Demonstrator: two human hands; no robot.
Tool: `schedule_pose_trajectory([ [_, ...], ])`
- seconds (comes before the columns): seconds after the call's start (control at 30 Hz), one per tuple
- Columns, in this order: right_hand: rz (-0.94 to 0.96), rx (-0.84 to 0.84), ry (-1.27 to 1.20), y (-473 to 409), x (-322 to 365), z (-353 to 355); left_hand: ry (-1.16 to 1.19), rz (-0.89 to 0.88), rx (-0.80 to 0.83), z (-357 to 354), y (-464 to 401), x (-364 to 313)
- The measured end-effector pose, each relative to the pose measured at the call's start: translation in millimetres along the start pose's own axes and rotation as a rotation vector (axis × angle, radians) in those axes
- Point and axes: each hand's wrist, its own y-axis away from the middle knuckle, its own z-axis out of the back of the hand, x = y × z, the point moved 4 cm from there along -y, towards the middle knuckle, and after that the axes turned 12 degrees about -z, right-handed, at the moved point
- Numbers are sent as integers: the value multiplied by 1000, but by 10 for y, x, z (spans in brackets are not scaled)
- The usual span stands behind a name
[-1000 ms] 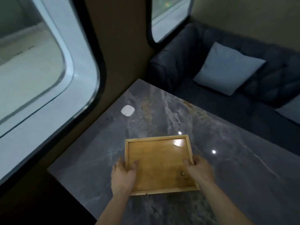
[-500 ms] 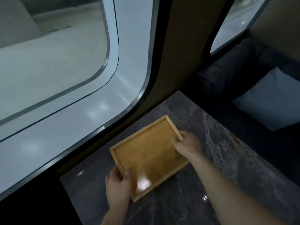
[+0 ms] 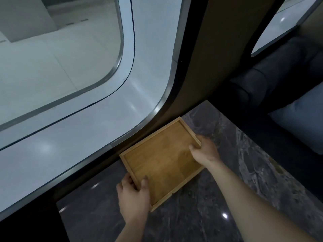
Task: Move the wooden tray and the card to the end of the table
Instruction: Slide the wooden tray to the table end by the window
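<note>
Nearest the camera: 2 bare forearms reach in from the bottom edge over the bench, a dark grey marble-pattern top with a few bright light spots on it.

Left hand has its grip pinched on the wooden tray at the near-left corner: thumb lies over the rim on the inside floor, fingers wrap the outside of the left rail.

Right hand has its grip pinched on the right rail, toward the far corner: fingers curl over the rim into the tray, palm sits outside on the rail.

Tray sits rotated roughly 30-40 degrees to the bench edges, far corner pointing up-right. Inside is bare wood, nothing in it. Its far-left long side is right at the bench's window-side edge, close against the dark sill under the window frame. Cannot tell whether the tray is resting on the bench or lifted just clear of it.

Card: not visible in this view.

Further out, the large rounded window fills the left and top, with a pale tiled floor seen through it. A brown wall panel separates it from a 2nd, smaller window at top right.

Far right: dark sofa beyond the bench end, with a light blue-grey cushion on it.
</note>
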Motion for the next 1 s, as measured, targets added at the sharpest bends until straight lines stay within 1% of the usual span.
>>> schedule_pose_trajectory([
  [0.2, 81, 111, -56, -41, 11, -40, -14, -27, 25, -30, 4, -60],
  [0.27, 98, 73, -51, 1, -28, -15, -81, -92, 45, 10, 23, -64],
  [0.3, 93, 10, -24, 39, -73, 7, -158, -181, 49, 42, 37, -62],
  [0.33, 81, -69, 13, 83, -135, 32, -266, -312, 62, 68, 53, -73],
  [0.37, 67, -140, 51, 133, -206, 44, -384, -461, 96, 69, 79, -98],
  [0.4, 56, -178, 85, 180, -276, 37, -486, -591, 156, 41, 111, -123],
  [0.43, 52, -174, 108, 214, -340, 9, -561, -680, 231, -6, 134, -138],
  [0.5, 65, -110, 119, 232, -423, -59, -641, -768, 334, -114, 123, -158],
  [0.6, 98, -79, 131, 187, -461, -90, -689, -773, 409, -250, 75, -114],
  [0.67, 140, -70, 160, 162, -458, -100, -723, -765, 432, -291, 41, -69],
  [0.8, 196, -33, 201, 115, -454, -130, -758, -773, 417, -303, -4, -34],
  [1.0, 217, -79, 232, 162, -446, -200, -807, -786, 399, -262, -11, -8],
])
